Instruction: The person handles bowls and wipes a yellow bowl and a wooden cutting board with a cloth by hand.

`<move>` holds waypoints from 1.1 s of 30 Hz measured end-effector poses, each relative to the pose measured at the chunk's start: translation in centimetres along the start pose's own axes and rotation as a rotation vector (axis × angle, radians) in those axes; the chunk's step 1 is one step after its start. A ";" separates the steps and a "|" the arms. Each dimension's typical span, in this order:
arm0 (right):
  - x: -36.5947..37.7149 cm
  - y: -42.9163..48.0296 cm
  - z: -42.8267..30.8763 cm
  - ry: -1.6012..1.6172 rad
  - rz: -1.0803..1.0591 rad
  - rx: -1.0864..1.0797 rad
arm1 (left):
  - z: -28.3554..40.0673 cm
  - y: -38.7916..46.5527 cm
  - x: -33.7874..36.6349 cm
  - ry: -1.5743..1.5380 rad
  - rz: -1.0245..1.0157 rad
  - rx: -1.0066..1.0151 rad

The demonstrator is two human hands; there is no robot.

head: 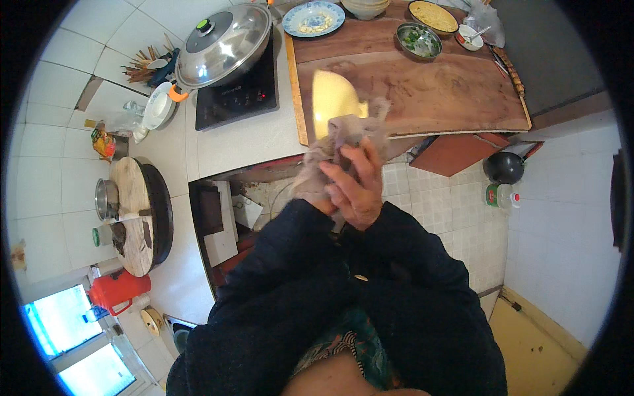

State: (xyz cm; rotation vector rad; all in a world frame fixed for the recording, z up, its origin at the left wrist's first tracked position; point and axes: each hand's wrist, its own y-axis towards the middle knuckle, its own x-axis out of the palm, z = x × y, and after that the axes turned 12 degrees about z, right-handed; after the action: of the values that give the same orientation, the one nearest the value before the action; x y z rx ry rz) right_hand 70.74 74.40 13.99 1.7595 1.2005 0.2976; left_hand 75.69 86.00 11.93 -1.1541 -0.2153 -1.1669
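Note:
A yellow bowl [333, 101] is tilted on its side in front of me, with a greyish-brown cloth [322, 153] bunched against its near side. My right hand [359, 185] is closed on the cloth, its fingers bent over the folds. My left hand [321, 202] is mostly hidden under the cloth and behind my right hand; only a part near the wrist shows, so its grip cannot be made out. The bowl is held up over the near left part of a large wooden board [446, 94].
An induction cooker [237, 104] bears a lidded steel wok [225, 47]. Along the board's far side stand a blue-patterned plate [314, 30], stacked bowls [365, 7], a metal bowl with chopped greens [419, 41] and a rolling pin [509, 69]. At left are round chopping boards [130, 198] and a red jug [119, 289].

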 end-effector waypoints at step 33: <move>6.2 -0.9 15.6 0.868 0.442 1.654 | 3.4 12.7 2.3 0.371 -0.092 -0.209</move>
State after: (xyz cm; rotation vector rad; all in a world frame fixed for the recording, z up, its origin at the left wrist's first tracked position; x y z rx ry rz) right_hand 83.25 70.72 3.38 3.5928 1.8411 0.3586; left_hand 88.21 86.47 7.45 -1.0925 0.1422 -1.4872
